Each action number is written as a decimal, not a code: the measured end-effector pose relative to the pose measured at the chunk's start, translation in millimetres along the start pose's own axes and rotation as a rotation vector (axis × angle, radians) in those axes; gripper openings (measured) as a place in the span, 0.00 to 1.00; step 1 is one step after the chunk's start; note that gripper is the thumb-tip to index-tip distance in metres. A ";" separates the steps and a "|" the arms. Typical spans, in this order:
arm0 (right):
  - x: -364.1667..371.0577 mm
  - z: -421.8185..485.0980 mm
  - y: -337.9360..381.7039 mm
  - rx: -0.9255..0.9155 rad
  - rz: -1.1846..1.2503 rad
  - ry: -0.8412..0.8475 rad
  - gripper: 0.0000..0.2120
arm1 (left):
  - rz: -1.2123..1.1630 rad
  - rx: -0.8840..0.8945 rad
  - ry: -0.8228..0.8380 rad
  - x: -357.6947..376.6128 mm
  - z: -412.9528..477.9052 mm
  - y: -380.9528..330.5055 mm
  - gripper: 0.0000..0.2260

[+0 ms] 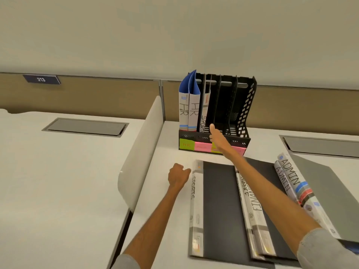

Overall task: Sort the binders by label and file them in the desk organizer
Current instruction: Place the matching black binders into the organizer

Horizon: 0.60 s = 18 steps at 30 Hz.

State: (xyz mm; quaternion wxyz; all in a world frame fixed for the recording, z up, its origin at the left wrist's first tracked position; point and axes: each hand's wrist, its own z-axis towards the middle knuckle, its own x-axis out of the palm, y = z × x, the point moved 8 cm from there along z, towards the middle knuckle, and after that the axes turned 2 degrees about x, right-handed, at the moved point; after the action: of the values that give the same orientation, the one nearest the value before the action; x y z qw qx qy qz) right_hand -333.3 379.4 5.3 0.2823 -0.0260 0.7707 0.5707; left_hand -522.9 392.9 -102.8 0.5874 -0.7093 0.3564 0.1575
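Note:
A black desk organizer (244, 111) stands at the back of the desk. Coloured label notes run along its front. Its left slot holds two blue HR binders (188, 111); the slot beside it holds a SPORTS binder (204, 113). My right hand (216, 137) reaches to the organizer's front, fingers straight, touching the SPORTS binder's lower edge. A dark SPORTS binder (217, 206) lies flat on the desk. My left hand (177, 176), fingers curled, rests at its spine's top corner. FINANCE binders (252, 210) and ADMIN binders (291, 181) lie to the right under my right arm.
A white divider panel (139, 152) stands left of the desk. Grey cable hatches (85, 126) (320, 144) sit in the desktops on both sides. A tan partition wall with a 213 sign (41, 79) runs behind.

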 end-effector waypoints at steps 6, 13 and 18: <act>30.4 -47.0 -61.9 0.073 -0.273 0.043 0.23 | 0.202 -0.029 0.058 20.5 -38.8 15.6 0.25; 32.2 -85.6 -106.4 0.127 -0.387 -0.006 0.17 | 0.350 -0.009 0.048 40.6 -76.1 32.0 0.35; 43.9 -107.6 -135.2 0.096 -0.548 0.101 0.21 | 0.359 0.045 0.028 57.4 -105.9 35.0 0.35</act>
State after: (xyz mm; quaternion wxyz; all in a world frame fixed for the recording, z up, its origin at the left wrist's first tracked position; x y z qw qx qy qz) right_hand -364.9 248.6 -111.7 0.3884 -0.2484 0.7740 0.4341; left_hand -527.8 272.4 -137.4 0.5605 -0.6232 0.4889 0.2419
